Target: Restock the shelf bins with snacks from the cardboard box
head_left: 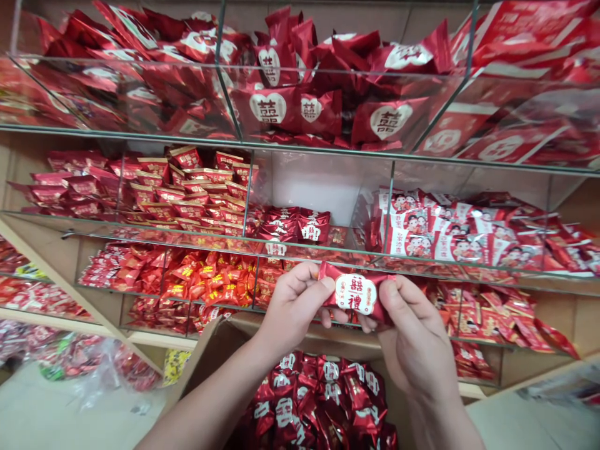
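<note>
A dark red packet (355,292) with a white label and dark characters is stretched level between both hands. My left hand (297,306) pinches its left end, thumb on the front. On the right end my right hand (412,325) is closed, with its fingers behind the packet. Below the hands stands an open cardboard box (199,356) holding many similar red packets (323,400). Just behind the hands, a middle shelf compartment holds a small stack of like packets (300,226), with bare white backing above them.
Clear dividers and front panels (323,147) split the shelves. Red heart-label packets (389,119) fill the top row. Gold-edged packets (187,187) lie left, white-and-red packets (462,244) right. Bagged sweets (70,356) lie low at the left.
</note>
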Available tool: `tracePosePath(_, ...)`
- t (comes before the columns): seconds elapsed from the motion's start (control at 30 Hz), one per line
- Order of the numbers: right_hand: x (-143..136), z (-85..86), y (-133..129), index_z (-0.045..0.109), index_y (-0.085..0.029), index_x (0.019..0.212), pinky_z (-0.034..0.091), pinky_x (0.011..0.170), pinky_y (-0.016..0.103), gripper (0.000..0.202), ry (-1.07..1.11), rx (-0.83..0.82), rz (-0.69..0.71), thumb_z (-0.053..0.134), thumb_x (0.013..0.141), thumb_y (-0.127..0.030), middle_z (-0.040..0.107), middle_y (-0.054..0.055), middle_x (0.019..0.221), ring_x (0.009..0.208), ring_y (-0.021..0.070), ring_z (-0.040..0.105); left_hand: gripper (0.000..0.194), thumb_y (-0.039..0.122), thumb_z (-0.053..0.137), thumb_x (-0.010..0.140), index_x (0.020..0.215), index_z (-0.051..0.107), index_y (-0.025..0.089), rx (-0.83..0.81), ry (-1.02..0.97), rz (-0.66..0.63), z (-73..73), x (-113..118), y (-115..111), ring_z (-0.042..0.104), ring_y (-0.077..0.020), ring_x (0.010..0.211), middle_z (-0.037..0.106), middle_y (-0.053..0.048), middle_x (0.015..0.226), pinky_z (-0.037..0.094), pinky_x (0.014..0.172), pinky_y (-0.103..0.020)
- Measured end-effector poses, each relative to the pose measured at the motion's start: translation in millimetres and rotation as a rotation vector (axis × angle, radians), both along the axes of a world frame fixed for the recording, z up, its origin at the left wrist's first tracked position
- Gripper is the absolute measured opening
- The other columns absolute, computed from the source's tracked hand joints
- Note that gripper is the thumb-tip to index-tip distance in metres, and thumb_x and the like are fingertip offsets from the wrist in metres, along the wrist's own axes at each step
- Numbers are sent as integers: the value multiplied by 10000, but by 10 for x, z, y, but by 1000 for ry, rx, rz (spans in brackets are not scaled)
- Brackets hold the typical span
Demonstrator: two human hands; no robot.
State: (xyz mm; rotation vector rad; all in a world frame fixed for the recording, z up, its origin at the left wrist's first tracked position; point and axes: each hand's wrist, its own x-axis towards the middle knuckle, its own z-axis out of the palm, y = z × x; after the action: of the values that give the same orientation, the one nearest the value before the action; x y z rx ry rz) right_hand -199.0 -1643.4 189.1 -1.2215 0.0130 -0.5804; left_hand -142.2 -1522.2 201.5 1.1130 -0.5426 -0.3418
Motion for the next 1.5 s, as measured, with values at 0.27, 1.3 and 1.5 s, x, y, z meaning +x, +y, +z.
tracePosePath(0.27, 9, -27, 11, 545, -196, 700, 371, 406, 198, 181, -13, 38, 26, 590, 734, -368, 485, -38, 520, 440, 81, 416, 168, 289, 569, 744, 695, 469, 164, -1, -15, -3, -10, 1, 1, 581, -88, 433, 585, 29, 536, 386, 361, -126)
tracePosePath(1.3, 58, -63, 2, 536, -195, 721, 373, 427, 186, 201, -5, 48, 8, 571, 750, -391, 484, -38, 568, 471, 75, 412, 168, 333, 435, 849, 803, 442, 172, 96, -153, -4, -26, 0, -14, 572, -70, 459, 598, 20, 592, 388, 400, -122)
tracePosePath(1.5, 65, -61, -8, 526, -201, 725, 374, 431, 176, 188, -11, 66, 33, 554, 768, -381, 484, -40, 585, 478, 67, 414, 201, 369, 395, 866, 802, 421, 181, 202, -190, 51, 32, -29, -22, 479, -35, 349, 538, 61, 471, 322, 338, -85)
